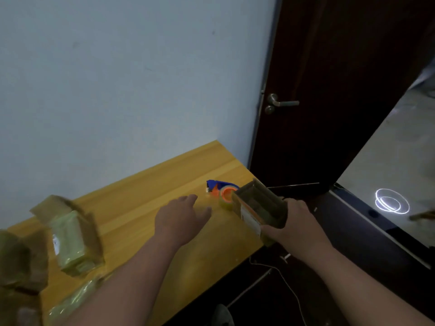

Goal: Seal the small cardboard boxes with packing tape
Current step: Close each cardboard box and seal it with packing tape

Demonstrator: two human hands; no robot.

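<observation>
Right hand holds a cardboard box; left hand hovers near the tape dispenser.

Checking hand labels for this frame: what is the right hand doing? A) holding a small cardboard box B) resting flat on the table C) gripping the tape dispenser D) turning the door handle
A: the right hand has its grip around a small cardboard box held at the table's right end, while the blue and orange tape dispenser sits untouched on the table beyond the open left hand.
</observation>
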